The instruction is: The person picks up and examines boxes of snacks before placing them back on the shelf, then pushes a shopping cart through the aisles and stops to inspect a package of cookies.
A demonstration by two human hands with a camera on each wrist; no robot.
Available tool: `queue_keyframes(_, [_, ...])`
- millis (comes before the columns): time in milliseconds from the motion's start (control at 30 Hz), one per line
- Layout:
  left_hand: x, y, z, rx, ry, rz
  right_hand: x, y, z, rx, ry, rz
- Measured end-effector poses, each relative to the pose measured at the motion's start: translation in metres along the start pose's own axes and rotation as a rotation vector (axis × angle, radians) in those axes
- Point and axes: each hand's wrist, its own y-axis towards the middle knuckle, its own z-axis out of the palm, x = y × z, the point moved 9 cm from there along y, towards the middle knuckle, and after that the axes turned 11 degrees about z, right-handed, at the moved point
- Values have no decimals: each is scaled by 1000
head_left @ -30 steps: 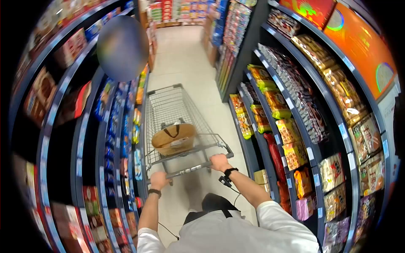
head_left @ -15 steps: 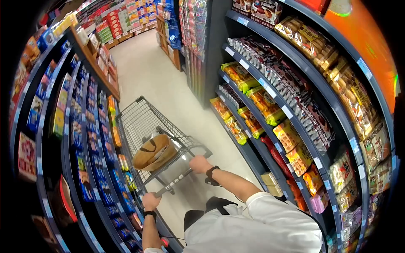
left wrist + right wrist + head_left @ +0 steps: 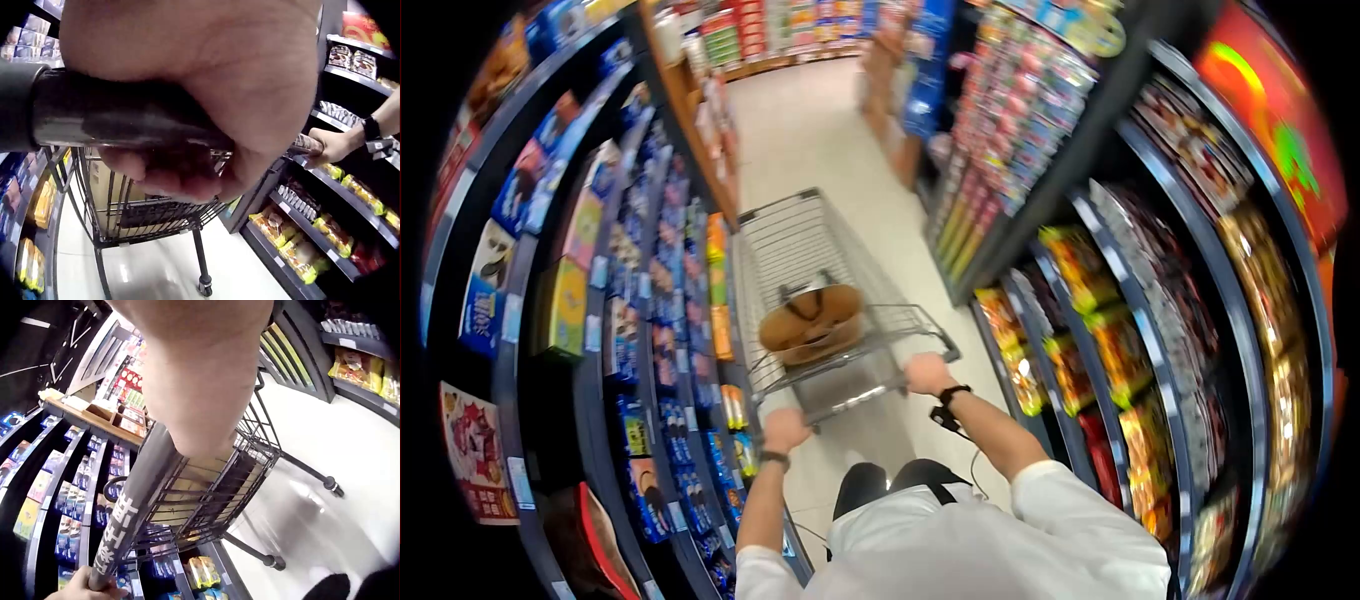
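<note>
A wire shopping cart (image 3: 800,235) stands in the aisle, a brown bag (image 3: 812,320) with a dark handle in its basket near the handlebar. The left hand (image 3: 785,430) grips the left end of the bar; in the left wrist view the fingers (image 3: 181,181) curl under the dark handlebar (image 3: 125,115). My right hand (image 3: 927,373) holds the bar near its right end. The right wrist view shows that hand (image 3: 197,412) over the grey handlebar (image 3: 134,494) with white lettering, its fingers mostly hidden.
Shelves of blue and colourful packets (image 3: 670,430) line the left side close to the cart. Shelves of bagged snacks (image 3: 1120,350) run along the right, with a rack of hanging packets (image 3: 1020,110) at their end. Pale floor (image 3: 800,110) stretches ahead, with more displays at the back.
The view has swung back, so the cart and aisle sit further right than half a second ago. The cart has advanced past the shelves. Both hands have stayed on the handlebar.
</note>
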Motion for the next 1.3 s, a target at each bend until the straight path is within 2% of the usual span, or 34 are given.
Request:
queue_keyframes(33, [3, 18, -17, -20, -7, 22, 2, 20, -13, -19, -53, -6])
queue_keyframes(67, [14, 38, -29, -22, -12, 15, -3, 45, -9, 87, -72, 37])
queue_keyframes(100, [25, 55, -36, -18, -12, 14, -1, 59, -30, 125, -50, 51])
queue_keyframes(167, [42, 87, -66, -94, -62, 44, -3, 101, -46, -35, -15, 31])
queue_keyframes(433, [110, 249, -147, -1, -52, -23, -30, 285, -99, -2, -78, -23])
queue_keyframes(567, [129, 338, -213, -59, -82, -11, -55, 392, -138, -62, -75, -36])
queue_keyframes(633, [147, 383, -236, -64, -60, 5, -67, 448, -156, -32, -49, -48])
queue_keyframes(767, [190, 478, -277, -83, -81, -74, -84, 559, -191, -16, -58, -44])
queue_keyframes(967, [246, 612, -360, -79, -78, -93, -104, 719, -250, -25, -87, -28])
queue_keyframes(1033, [266, 657, -397, -107, -76, -82, -107, 774, -274, -39, -96, -18])
queue_keyframes(1067, [284, 683, -402, -191, -72, -65, -108, 801, -284, -25, -90, -24])
queue_keyframes(1167, [318, 758, -451, -69, -108, -86, -116, 890, -313, -65, -51, -32])
queue_keyframes(1300, [363, 864, -500, 0, -150, -48, -133, 1005, -350, -23, -85, -23])
